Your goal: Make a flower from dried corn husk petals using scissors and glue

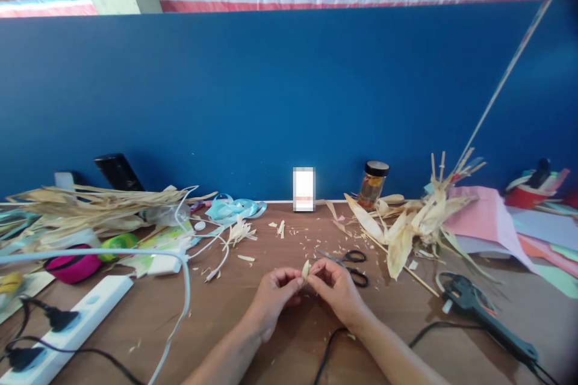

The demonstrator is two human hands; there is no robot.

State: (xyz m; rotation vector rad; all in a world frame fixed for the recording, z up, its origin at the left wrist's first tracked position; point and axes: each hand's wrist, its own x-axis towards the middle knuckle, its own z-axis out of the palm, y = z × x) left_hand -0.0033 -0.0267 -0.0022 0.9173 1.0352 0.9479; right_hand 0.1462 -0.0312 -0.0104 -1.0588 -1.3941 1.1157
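Observation:
Between my two hands, low in the middle of the view, is a small pale piece of dried corn husk (pixel 306 269). My left hand (pixel 277 292) pinches it between thumb and fingertips. My right hand (pixel 333 286) pinches it from the other side, the fingertips of both hands almost touching. Black-handled scissors (pixel 356 257) lie on the table just beyond my right hand. Small husk scraps (pixel 246 258) are scattered on the brown table (pixel 217 319) around my hands.
A dark glue gun (pixel 483 313) and a bundle of dried husks (pixel 401 234) are at right. A lidded jar (pixel 374 183) stands at the back. On the left are a white power strip (pixel 85 325), a white cable (pixel 186 295), blue ribbon (pixel 235 209) and more husks (pixel 90 207).

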